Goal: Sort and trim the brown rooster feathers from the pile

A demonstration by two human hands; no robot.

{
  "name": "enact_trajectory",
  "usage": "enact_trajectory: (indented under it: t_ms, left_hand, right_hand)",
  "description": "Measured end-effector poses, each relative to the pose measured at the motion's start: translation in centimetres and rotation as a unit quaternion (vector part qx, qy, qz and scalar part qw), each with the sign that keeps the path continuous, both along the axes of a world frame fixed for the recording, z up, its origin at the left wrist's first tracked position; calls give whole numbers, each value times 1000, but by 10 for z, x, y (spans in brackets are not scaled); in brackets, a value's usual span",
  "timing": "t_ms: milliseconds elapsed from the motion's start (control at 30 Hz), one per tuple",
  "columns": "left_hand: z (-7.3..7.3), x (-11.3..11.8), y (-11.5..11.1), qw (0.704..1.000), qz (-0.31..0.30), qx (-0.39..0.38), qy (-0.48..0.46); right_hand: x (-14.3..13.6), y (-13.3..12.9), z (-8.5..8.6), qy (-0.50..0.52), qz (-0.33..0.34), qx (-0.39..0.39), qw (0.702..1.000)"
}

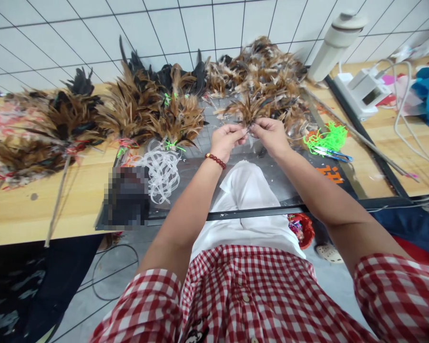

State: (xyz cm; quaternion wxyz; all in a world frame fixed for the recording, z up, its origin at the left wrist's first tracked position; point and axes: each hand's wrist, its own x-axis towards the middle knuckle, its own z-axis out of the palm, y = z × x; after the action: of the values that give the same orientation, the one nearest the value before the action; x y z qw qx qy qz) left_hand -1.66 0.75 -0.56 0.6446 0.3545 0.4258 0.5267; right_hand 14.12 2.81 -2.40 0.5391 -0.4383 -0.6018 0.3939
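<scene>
Head camera: one view, facing forward and down.
Set above the shirt (pixel 248 286), near the counter (pixel 32 205); frame runs from shirt up to wall (pixel 195 28).

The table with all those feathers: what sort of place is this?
Likely a small craft workshop: feather bundles crowd the table, bright green strands lie in a heap, and the left hand and right hand hold a feather bunch.

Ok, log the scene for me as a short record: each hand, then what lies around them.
Left hand: pinching the base of a brown feather bunch
Right hand: pinching the same base
Beyond the hands: feather pile
Left of hands: tied feather bunches, translucent strips
Right of hands: green strands, blue-handled tool
Back right: pale bottle
</scene>
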Motion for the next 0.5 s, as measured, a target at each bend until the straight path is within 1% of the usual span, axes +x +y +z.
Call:
enact_trajectory:
  t_ms: [67,133,233,333,433,500]
  left_hand:
    - [-1,0,1,999,31,8,-3]
    - [-2,1,3,998,62,10,-14]
    - [-3,2,6,995,100,14,-13]
    - [-3,4,7,991,131,20,25]
    - [-4,4,8,990,137,22,34]
    - [-5,3,8,992,127,19,4]
  right_hand:
    - [1,1,-2,-8,-5,-16,1000]
    - [2,0,-3,-39,2,-13,999]
    - [2,-2,-2,-95,37,25,995]
    - [0,-6,0,-144,66,77,984]
    - [0,-8,2,-175,48,128,975]
    - [1,-7,2,-175,22,126,976]
